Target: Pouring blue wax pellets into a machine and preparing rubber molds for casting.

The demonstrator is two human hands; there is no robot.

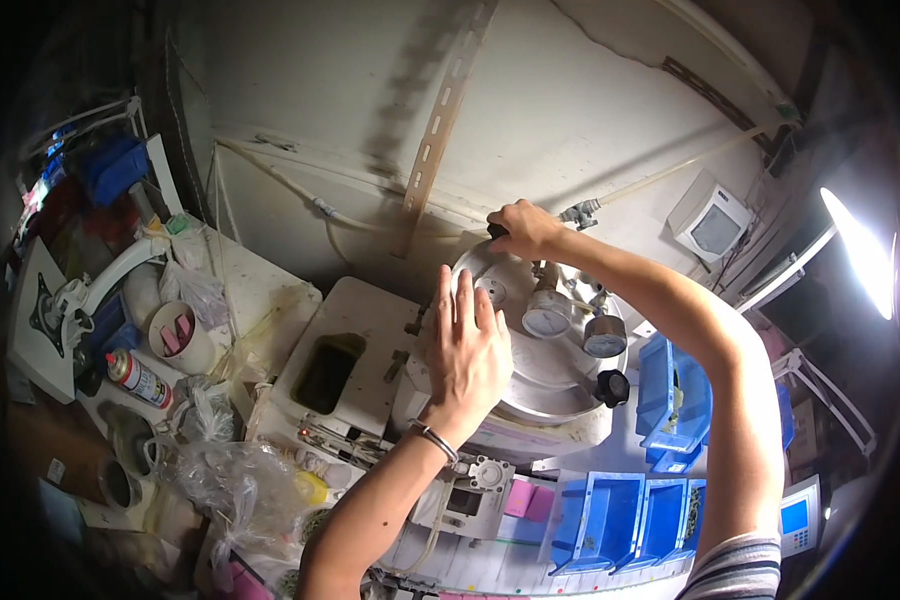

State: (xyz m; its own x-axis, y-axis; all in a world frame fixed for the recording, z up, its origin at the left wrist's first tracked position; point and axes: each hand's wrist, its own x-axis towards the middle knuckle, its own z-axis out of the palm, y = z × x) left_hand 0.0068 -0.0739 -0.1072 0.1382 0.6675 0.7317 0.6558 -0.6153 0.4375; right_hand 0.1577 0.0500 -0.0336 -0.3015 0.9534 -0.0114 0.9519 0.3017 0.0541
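A round metal pressure vessel lid (545, 372) sits in front of me. Two dial gauges, one pale-faced (547, 318) and one darker (605, 338), stand on it. At the lid's far edge my right hand (530, 230) is closed around a black clamp knob (495, 231), mostly hidden by the fingers. My left hand (468, 350) lies over the lid's left rim with fingers stretched out, holding nothing; whether its palm touches the metal is hidden. Another black knob (612, 388) is at the lid's near right edge.
Left of the vessel is a white housing with a dark opening (328, 374). Blue bins (598, 520) stand at the near right, beside pink blocks (530, 500). Plastic bags (255, 490) and a spray can (138, 378) crowd the left. A lit lamp (860, 250) is at right.
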